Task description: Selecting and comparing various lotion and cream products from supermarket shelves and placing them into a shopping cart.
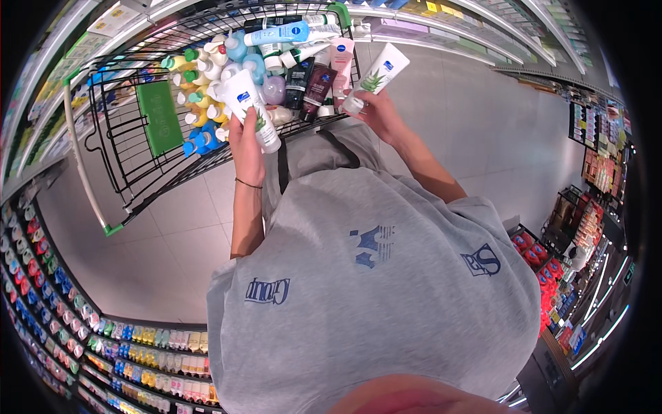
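My left hand (247, 143) is closed around a white squeeze tube (243, 100) with a green leaf print, held over the near side of a shopping cart (131, 200). In my right hand (383, 117) is a similar white tube (386, 67) with an aloe-like leaf picture, tilted, beside the cart's right end. Under and behind the tubes the cart holds several bottles and tubes: a light blue tube (279, 32), a dark red tube (319, 86), a black tube (298, 84), a pink tube (341, 58) and pump bottles with yellow, white and blue parts.
A green panel (158, 117) hangs on the cart's left part. Store shelves (155, 338) with rows of bottles run along the left and lower left. More shelves (483, 34) stand at the far side. Red packages (541, 265) are stacked at the right. Grey tiled floor (455, 117) lies between.
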`<state>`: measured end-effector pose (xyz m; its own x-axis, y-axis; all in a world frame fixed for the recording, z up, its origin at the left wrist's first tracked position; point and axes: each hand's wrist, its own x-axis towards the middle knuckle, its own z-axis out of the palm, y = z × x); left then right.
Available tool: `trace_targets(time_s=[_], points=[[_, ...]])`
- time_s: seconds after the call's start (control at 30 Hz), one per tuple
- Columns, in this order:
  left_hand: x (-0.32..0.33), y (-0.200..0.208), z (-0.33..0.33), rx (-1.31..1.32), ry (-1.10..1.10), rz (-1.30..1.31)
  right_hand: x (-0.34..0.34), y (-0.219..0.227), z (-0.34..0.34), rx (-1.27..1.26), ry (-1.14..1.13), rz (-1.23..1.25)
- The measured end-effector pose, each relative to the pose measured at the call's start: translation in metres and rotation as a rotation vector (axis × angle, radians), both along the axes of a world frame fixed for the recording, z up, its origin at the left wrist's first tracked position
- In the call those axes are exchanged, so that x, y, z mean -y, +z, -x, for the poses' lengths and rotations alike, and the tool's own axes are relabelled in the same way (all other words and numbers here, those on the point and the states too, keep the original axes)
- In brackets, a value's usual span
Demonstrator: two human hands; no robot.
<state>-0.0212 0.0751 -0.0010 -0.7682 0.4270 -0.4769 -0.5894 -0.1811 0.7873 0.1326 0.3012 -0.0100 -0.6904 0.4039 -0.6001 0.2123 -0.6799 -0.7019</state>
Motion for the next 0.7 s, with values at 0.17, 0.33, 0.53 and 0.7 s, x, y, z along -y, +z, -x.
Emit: trace_targets(time_s=[0.17,0.33,0.53,0.7], points=[[-0.003,-0.012,-0.001,-0.089,-0.078,0.107,-0.017,-0.005,-0.003,0.037,-0.146,0.047],[-0.008,-0.016,-0.004,-0.108,-0.122,0.097,-0.036,-0.044,-0.015,0.212,-0.058,-0.374],[-0.009,-0.019,-0.005,-0.131,-0.119,0.095,-0.036,-0.106,-0.013,0.437,0.104,-0.801],[-0.004,-0.016,-0.009,-0.153,-0.107,0.127,-0.025,-0.121,-0.004,0.437,0.109,-0.947]])
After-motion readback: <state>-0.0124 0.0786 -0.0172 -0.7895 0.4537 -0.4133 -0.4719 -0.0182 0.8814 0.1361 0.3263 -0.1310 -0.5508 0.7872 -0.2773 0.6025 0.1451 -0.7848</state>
